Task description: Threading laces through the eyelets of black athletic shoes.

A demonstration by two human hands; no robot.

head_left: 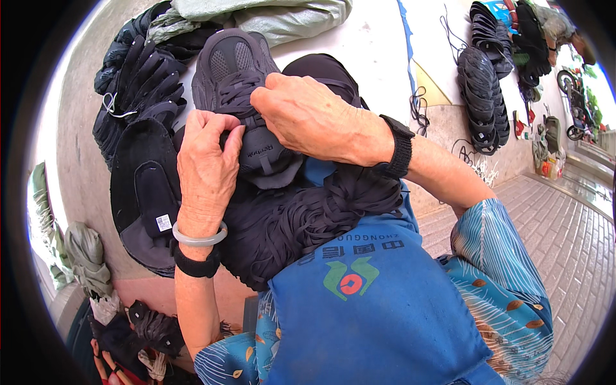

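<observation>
I watch left hand (208, 160) and right hand (321, 119), angled inward, pinching laces (236, 95) on a dark shoe (264, 153), white tabletop (375, 61) stretching far right.

Blue apron (378, 333) with green-and-red emblem (351, 282), leaf-patterned sleeves (497, 240), black wristbands (401, 147), pale bangle (200, 241)

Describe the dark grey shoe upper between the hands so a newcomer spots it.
Find the blue fabric apron, then go up past the heap of flat black laces. Just above, between left hand and right hand, is the dark grey shoe upper, toe pointing away. Unlike the flat black shoe piece with a white label to its left, it shows mesh toe panels and crossing laces.
</observation>
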